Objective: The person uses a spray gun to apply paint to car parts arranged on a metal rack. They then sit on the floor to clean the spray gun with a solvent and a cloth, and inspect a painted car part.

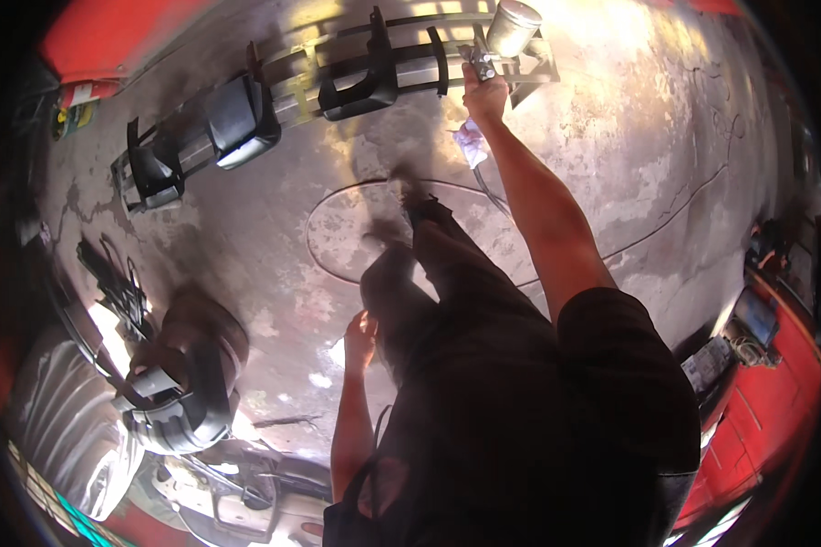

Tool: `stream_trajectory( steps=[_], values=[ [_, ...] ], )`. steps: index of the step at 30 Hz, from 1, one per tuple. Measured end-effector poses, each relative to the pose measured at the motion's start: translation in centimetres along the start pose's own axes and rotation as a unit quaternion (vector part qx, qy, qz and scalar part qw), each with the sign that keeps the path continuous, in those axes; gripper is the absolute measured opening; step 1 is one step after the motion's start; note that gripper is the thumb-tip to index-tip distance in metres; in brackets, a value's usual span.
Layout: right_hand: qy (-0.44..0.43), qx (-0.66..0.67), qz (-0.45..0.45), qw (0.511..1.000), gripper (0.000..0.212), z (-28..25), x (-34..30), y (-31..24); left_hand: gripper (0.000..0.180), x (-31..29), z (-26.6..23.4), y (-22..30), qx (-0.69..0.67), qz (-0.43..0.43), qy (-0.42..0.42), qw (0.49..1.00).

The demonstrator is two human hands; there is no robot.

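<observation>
My right hand (487, 98) is stretched forward and closed round the handle of a spray gun (483, 64). A silvery cup (514, 27) sits on top of the gun. Below that hand hangs a crumpled whitish cloth or wrap (471, 144), with a dark hose (493, 190) running down from it. To the left of the gun, black plastic panels (237, 118) rest on a long metal rack (292, 111). My left hand (360, 341) hangs low beside my leg, its fingers loosely bent and apart, with nothing visible in it.
The hose loops over the worn concrete floor (274, 214) around my feet. At lower left stand a dark rounded object with black plastic parts (187, 401) and a crinkled silvery sheet (77, 419). A red surface (748, 428) with items on it lies at right.
</observation>
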State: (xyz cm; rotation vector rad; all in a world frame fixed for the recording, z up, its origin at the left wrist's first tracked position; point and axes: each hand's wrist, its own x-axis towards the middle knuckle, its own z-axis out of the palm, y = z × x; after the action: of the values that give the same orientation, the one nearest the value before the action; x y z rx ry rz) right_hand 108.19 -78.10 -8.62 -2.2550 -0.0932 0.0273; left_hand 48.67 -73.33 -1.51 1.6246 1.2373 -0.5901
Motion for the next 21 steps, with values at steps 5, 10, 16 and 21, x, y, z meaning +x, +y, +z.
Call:
stream_trajectory(
  steps=[5,10,16,21],
  values=[
    [0.099,-0.125,0.196,0.967,0.051,-1.4,-6.0,3.8,0.071,5.9,-7.3,3.0,0.135,0.043,-0.061,0.988],
    [0.124,-0.173,0.368,0.905,0.053,0.8,-11.3,3.4,0.091,12.6,-15.7,7.7,0.293,0.007,-0.096,0.951],
    [0.114,-0.113,0.236,0.958,0.043,13.6,-8.8,-7.2,0.119,21.2,-27.5,9.0,0.384,-0.045,-0.178,0.905],
    [0.113,-0.125,0.155,0.973,0.041,19.5,-2.3,-13.1,0.127,24.6,-32.4,8.5,0.435,-0.042,-0.222,0.871]
  ],
)
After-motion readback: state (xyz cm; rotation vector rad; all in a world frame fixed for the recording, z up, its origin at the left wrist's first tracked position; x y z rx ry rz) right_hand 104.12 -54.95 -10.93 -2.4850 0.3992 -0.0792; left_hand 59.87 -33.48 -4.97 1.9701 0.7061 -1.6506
